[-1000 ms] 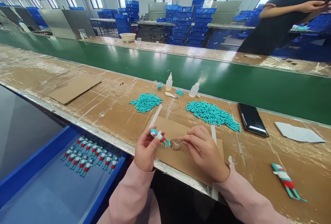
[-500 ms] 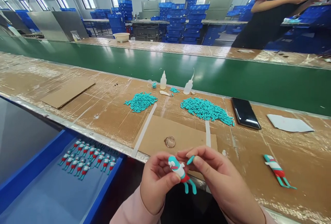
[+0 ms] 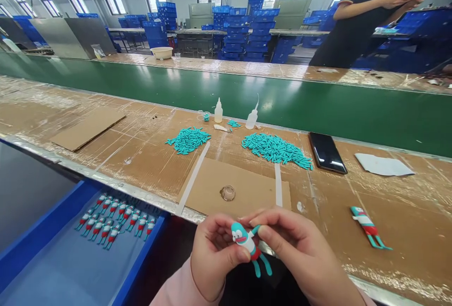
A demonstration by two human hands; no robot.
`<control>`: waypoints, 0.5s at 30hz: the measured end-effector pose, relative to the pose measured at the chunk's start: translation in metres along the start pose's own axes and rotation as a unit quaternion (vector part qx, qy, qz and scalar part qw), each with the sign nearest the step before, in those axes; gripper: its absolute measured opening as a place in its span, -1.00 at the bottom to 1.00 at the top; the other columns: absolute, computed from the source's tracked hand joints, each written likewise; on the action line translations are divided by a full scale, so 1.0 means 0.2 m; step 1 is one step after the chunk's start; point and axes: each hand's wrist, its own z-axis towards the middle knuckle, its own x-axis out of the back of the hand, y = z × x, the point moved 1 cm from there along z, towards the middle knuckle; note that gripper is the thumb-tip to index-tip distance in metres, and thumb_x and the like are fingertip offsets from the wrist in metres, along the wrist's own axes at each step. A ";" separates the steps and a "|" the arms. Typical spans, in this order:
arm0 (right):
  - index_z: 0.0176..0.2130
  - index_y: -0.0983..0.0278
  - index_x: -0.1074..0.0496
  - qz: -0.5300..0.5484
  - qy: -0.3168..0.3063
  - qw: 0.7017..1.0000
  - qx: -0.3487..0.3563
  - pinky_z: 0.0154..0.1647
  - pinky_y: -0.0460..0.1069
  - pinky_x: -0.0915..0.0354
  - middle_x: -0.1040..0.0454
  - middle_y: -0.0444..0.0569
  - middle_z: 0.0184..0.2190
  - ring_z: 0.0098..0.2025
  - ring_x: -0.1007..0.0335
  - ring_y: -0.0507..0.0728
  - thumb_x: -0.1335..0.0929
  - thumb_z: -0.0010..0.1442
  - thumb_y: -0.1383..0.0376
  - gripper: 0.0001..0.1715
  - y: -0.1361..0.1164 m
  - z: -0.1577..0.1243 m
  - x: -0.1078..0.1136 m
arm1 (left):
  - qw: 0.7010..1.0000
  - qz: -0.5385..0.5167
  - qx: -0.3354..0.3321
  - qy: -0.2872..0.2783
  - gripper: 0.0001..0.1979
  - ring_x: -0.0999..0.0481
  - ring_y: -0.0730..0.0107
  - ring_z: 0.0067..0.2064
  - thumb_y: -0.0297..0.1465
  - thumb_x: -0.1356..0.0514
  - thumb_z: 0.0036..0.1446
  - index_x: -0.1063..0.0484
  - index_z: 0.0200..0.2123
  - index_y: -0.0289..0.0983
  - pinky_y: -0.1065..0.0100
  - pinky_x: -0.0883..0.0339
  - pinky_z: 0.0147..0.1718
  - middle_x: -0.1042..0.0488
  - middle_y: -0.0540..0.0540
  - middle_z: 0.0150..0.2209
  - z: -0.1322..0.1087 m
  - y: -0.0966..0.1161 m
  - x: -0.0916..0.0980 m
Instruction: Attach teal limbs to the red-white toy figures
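My left hand (image 3: 213, 252) is closed round a small teal, white and red toy figure (image 3: 247, 245), held just off the near edge of the workbench. My right hand (image 3: 296, 245) pinches a little teal arm piece (image 3: 255, 229) against the figure's side. Beyond my hands, a small clear dish (image 3: 228, 193) sits on a cardboard sheet (image 3: 247, 188). Two heaps of teal pieces lie further back: a left heap (image 3: 187, 139) and a right heap (image 3: 273, 149). Another toy figure (image 3: 369, 227) lies on the bench at my right.
Two glue bottles, a left bottle (image 3: 218, 111) and a right bottle (image 3: 252, 117), stand by the green conveyor belt (image 3: 318, 103). A black phone (image 3: 327, 152) and white paper (image 3: 383, 165) lie at right. A blue tray (image 3: 52, 230) at lower left holds rows of figures (image 3: 115, 220). A person in black (image 3: 367, 19) stands beyond the belt.
Both hands came back from the clear dish toward me with the figure, and the right hand now presses the teal arm piece onto the figure's side.
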 end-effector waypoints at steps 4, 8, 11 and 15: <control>-0.35 0.20 -0.50 -0.007 -0.005 1.000 0.006 -0.32 -0.15 -0.41 -0.49 -0.02 -0.32 -0.27 -0.44 0.08 -0.36 0.21 0.15 -0.80 0.00 0.00 0.00 | 1.000 -0.004 0.006 0.011 -0.78 -0.53 0.51 -0.45 -0.43 -0.43 -0.23 -0.51 -0.43 -0.17 0.57 -0.39 -0.48 -0.58 0.05 -0.47 0.00 0.01 0.00; -0.34 0.20 -0.50 -0.001 -0.015 1.000 0.002 -0.26 -0.13 -0.42 -0.50 -0.02 -0.27 -0.24 -0.44 0.09 -0.36 0.22 0.15 -0.80 -0.01 0.01 -0.02 | 1.000 -0.011 0.025 0.003 -0.78 -0.55 0.44 -0.43 -0.39 -0.42 -0.22 -0.51 -0.41 -0.14 0.53 -0.41 -0.47 -0.58 0.04 -0.46 0.02 0.02 0.02; -0.23 0.21 -0.49 0.002 -0.049 0.999 -0.010 -0.15 -0.06 -0.43 -0.48 0.01 -0.18 -0.15 -0.43 0.12 -0.36 0.21 0.15 -0.80 -0.03 0.05 -0.02 | 0.999 -0.011 0.016 0.030 -0.78 -0.52 0.49 -0.45 -0.37 -0.41 -0.20 -0.52 -0.39 -0.15 0.54 -0.42 -0.46 -0.56 0.04 -0.47 0.03 0.05 0.04; -0.09 0.19 -0.42 -0.054 -0.058 0.997 0.015 -0.06 -0.01 -0.42 -0.47 -0.01 -0.15 -0.10 -0.41 0.14 -0.36 0.21 0.14 -0.71 -0.07 0.16 0.03 | 0.996 0.007 -0.004 0.085 -0.77 -0.48 0.52 -0.51 -0.34 -0.41 -0.21 -0.50 -0.40 -0.18 0.52 -0.43 -0.51 -0.50 0.06 -0.50 0.05 0.10 0.07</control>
